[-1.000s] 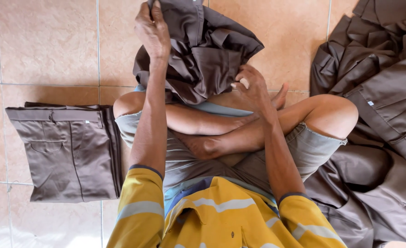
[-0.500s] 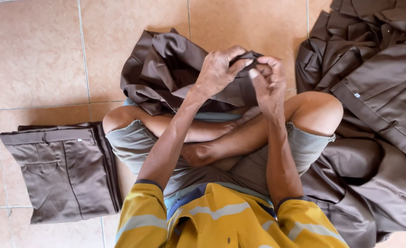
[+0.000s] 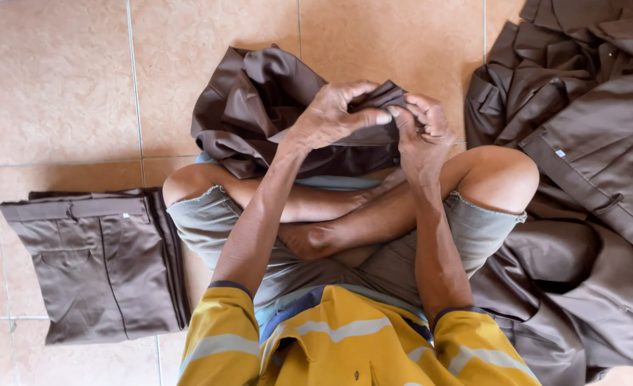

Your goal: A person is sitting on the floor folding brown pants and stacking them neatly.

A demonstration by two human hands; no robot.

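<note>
Head view: my left hand (image 3: 331,118) and right hand (image 3: 422,136) are raised close together over my crossed legs, fingertips nearly touching. Both are pinched shut on one edge of the crumpled brown garment (image 3: 259,107). The rest of it bunches beyond my knees, resting on my shins and on the tiled floor (image 3: 59,78). Left thumb and fingers curl over the fabric fold; right fingers are bent tight on the same strip.

To my left, folded brown trousers (image 3: 95,261) lie flat on the tiles, just beside my left knee, apart from the hands. To my right, a pile of brown clothes (image 3: 588,143) touches my right knee and thigh and runs off the right and top edges. Open tile lies ahead and to the upper left.

Hard to make out: what kind of garment I hold, and where its edge goes under my palms. My feet are partly tucked under.
</note>
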